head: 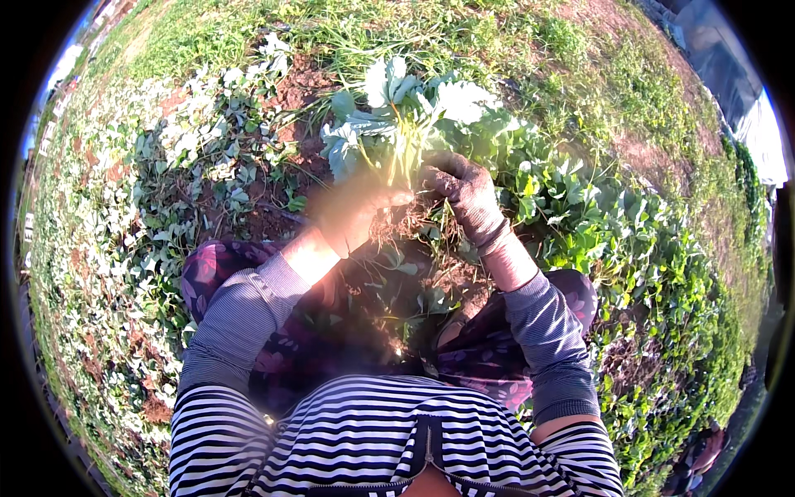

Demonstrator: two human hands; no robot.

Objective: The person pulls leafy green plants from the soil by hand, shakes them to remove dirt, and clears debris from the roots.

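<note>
A bunch of strawberry plants (404,140) stands upright between my hands, leaves at the top and bare, soil-specked roots (397,225) hanging below. My left hand (353,214), blurred by glare, grips the base of the stems from the left. On the other side, my right hand (463,192), in a soil-stained glove, has its fingers curled against the bunch just above the roots. Its fingertips are partly hidden by the stems. Under both hands, loose leaves and roots lie on dark soil (459,279) between my bent legs.
Low leafy plants (205,149) spread over the ground on the left, and a denser green row (646,248) runs along the right. Grass (559,50) grows beyond. Plastic sheeting (714,56) rises at the upper right. Part of another person (705,450) appears at the lower right rim.
</note>
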